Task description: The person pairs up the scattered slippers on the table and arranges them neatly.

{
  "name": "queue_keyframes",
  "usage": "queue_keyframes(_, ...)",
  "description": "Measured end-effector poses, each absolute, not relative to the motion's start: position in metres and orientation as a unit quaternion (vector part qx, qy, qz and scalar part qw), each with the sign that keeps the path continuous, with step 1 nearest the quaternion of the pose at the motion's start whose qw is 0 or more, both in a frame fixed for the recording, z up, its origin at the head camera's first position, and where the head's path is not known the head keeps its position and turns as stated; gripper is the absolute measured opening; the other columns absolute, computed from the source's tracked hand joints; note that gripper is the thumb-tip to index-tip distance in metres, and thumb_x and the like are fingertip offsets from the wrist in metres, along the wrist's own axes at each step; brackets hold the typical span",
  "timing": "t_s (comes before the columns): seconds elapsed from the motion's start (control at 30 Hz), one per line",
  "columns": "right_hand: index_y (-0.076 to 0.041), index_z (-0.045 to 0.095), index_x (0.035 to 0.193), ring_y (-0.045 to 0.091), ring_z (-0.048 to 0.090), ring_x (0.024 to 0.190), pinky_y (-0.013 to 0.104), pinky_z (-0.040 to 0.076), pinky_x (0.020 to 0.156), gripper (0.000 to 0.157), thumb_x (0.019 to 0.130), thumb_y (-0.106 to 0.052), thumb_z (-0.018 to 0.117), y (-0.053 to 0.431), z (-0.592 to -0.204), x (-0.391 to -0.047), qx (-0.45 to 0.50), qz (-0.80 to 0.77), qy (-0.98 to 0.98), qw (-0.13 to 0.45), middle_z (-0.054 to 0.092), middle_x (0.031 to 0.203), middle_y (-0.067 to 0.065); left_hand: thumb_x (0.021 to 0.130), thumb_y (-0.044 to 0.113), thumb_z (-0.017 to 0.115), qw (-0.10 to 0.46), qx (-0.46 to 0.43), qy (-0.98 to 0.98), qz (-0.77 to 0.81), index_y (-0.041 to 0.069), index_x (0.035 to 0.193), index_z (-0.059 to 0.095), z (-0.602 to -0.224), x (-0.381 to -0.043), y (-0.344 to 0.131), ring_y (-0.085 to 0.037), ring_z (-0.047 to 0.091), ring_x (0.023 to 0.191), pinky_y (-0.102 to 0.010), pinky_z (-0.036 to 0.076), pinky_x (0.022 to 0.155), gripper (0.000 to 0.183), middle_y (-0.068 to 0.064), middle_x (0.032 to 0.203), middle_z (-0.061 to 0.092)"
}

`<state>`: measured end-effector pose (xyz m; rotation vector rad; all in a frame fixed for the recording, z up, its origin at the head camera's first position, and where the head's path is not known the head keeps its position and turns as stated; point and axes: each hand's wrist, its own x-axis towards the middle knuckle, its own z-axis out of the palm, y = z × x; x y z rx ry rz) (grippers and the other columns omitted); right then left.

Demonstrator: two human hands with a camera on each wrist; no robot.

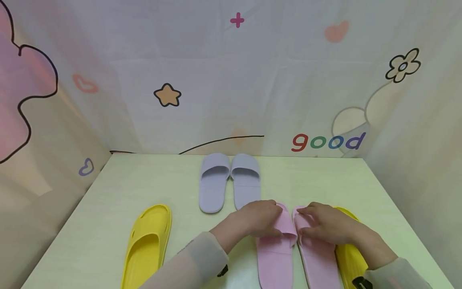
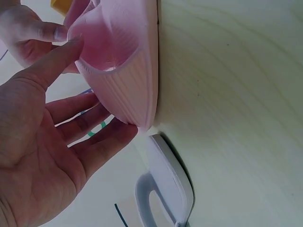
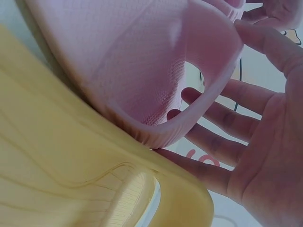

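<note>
Your left hand (image 1: 257, 220) grips the left pink slipper (image 1: 275, 263) across its strap, thumb at the open edge and fingertips by the toe. Your right hand (image 1: 327, 223) holds the right pink slipper (image 1: 319, 263) much the same way, fingers spread round the toe side. Both slippers stand on the tabletop (image 1: 90, 245) in front of you, straps nearly meeting; the right one slants. Press evenly on both straps so neither soft edge folds, and move the two together, soles level.

Just outside the right slipper is a yellow slipper (image 1: 349, 263), the closest obstacle; whether the pink edge overlaps it or merely touches is hard to tell. Beyond your left hand are two lilac slippers, the left (image 1: 212, 196) and the right (image 1: 247, 192), whose heel end your knuckles could catch. Another yellow slipper (image 1: 149, 228) lies well apart, past your left sleeve (image 1: 202, 261).
</note>
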<state>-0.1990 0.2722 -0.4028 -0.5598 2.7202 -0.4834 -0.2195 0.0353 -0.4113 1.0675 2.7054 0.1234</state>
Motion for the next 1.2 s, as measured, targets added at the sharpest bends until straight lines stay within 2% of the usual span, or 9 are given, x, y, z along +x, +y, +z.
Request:
queue_keyframes(0.3, -0.012, 0.064, 0.142, 0.023, 0.064, 0.111, 0.052, 0.056, 0.099, 0.067, 0.089, -0.052, 0.076, 0.273, -0.404, -0.203, -0.198, -0.163, 0.955, 0.152, 0.068, 0.126, 0.004, 0.089, 0.052, 0.077, 0.112, 0.363, 0.923, 0.058, 0.016, 0.106, 0.067, -0.413, -0.221, 0.04, -0.008, 0.056, 0.083, -0.025, 0.053, 0.08, 0.041, 0.004, 0.1, 0.062)
queue_keyframes(0.47, -0.012, 0.063, 0.143, 0.026, 0.064, 0.113, 0.054, 0.055, 0.099, 0.068, 0.089, -0.052, 0.076, 0.273, -0.404, -0.202, -0.191, -0.164, 0.954, 0.16, 0.067, 0.128, 0.006, 0.09, 0.052, 0.077, 0.119, 0.36, 0.924, 0.059, 0.016, 0.109, 0.066, -0.413, -0.221, 0.04, -0.009, 0.059, 0.086, -0.025, 0.054, 0.084, 0.043, 0.003, 0.104, 0.064)
queue_keyframes(0.67, -0.012, 0.06, 0.146, 0.028, 0.065, 0.115, 0.055, 0.056, 0.099, 0.072, 0.09, -0.055, 0.074, 0.275, -0.403, -0.202, -0.195, -0.167, 0.953, 0.16, 0.066, 0.132, 0.009, 0.089, 0.057, 0.076, 0.126, 0.345, 0.928, 0.058, 0.017, 0.129, 0.065, -0.414, -0.219, 0.04, -0.015, 0.066, 0.105, -0.029, 0.056, 0.094, 0.058, 0.0, 0.124, 0.065)
queue_keyframes(0.9, -0.013, 0.056, 0.15, 0.033, 0.063, 0.123, 0.057, 0.055, 0.101, 0.076, 0.09, -0.057, 0.073, 0.275, -0.4, -0.196, -0.206, -0.165, 0.953, 0.147, 0.062, 0.14, 0.013, 0.086, 0.061, 0.077, 0.11, 0.339, 0.932, 0.065, 0.02, 0.15, 0.052, -0.416, -0.212, 0.035, -0.019, 0.06, 0.126, -0.032, 0.056, 0.098, 0.079, 0.001, 0.147, 0.055)
queue_keyframes(1.03, -0.014, 0.054, 0.151, 0.037, 0.061, 0.127, 0.059, 0.054, 0.101, 0.079, 0.089, -0.059, 0.073, 0.275, -0.398, -0.191, -0.209, -0.164, 0.955, 0.133, 0.06, 0.143, 0.016, 0.086, 0.061, 0.077, 0.094, 0.338, 0.934, 0.063, 0.022, 0.156, 0.046, -0.413, -0.204, 0.034, -0.019, 0.054, 0.135, -0.032, 0.056, 0.099, 0.086, 0.003, 0.153, 0.05)
queue_keyframes(1.2, -0.013, 0.052, 0.153, 0.039, 0.058, 0.13, 0.06, 0.053, 0.103, 0.085, 0.088, -0.064, 0.072, 0.276, -0.397, -0.18, -0.202, -0.174, 0.957, 0.115, 0.057, 0.146, 0.017, 0.084, 0.068, 0.074, 0.057, 0.354, 0.933, 0.016, 0.02, 0.159, 0.041, -0.41, -0.19, 0.038, -0.022, 0.05, 0.143, -0.032, 0.048, 0.113, 0.095, 0.0, 0.159, 0.045)
